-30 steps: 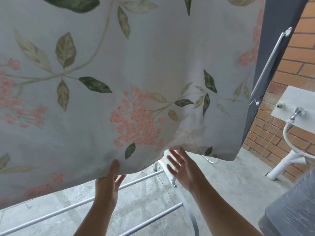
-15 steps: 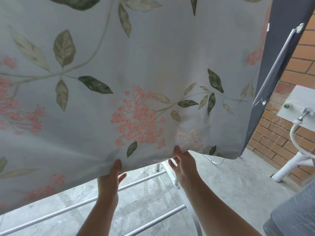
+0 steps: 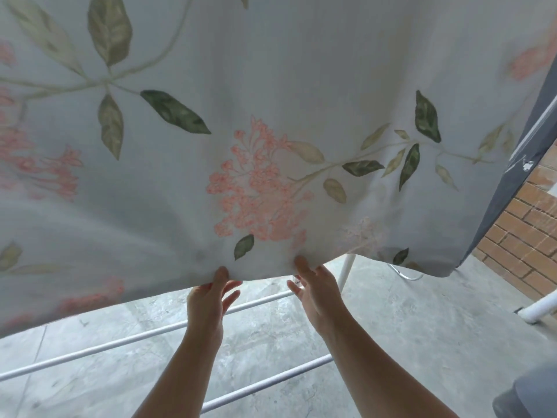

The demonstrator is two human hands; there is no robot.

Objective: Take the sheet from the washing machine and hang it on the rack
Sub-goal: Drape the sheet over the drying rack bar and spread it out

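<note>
Pinching the sheet (image 3: 271, 86) hem with fingers of left hand (image 3: 211, 300) and right hand (image 3: 319, 292), tension is applied evenly downward.

One sheet (image 3: 271, 70) is counted, floral-printed. Hands: two are noted at its lower hem, the left hand (image 3: 208, 300) and the right hand (image 3: 319, 294). One rack is recorded, of which two horizontal rails are seen below the hem, an upper rail (image 3: 120, 342) and a lower rail (image 3: 271, 381), plus one upright post (image 3: 346, 268). At right, one dark grey panel (image 3: 512, 191), one brick wall (image 3: 524, 236) and one white pipe (image 3: 542, 307) are logged. One grey object (image 3: 527, 396) is cut off at the corner.
</note>
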